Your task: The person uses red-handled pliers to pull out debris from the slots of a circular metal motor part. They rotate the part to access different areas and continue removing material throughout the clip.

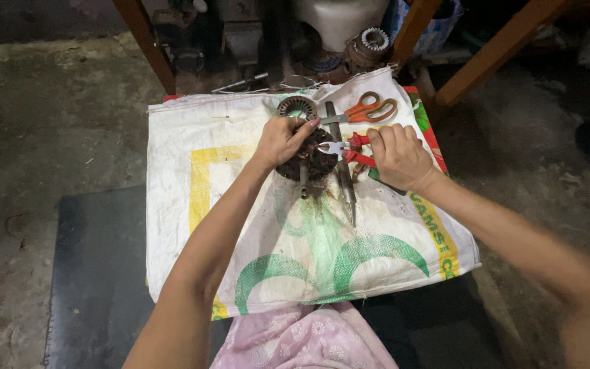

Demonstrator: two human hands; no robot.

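Dead centre on the bench sits a dark, round motor stator [312, 162], rusty and packed with windings, lying flat on a white woven sack [192, 205] with yellow and green print. It looks heavy and rigid for its size, the iron core safe to grip by the rim, though the wire coils inside are likely brittle and easy to nick. The left hand [283, 140] is clamped over its top edge, fingers curled down, pinning it in place. The right hand [399, 157] is closed round the red handles of a pair of pliers [345, 148], whose tips reach in at the stator's right side. Just beside it lies a long grey metal tool [345, 179], pointing toward the person and close enough to get knocked. Farther up the sack are orange-handled scissors [367, 109] and a second ring-shaped core [296, 106], near but apart. Behind the bench, wooden legs and more motor parts crowd the concrete floor [56, 116].
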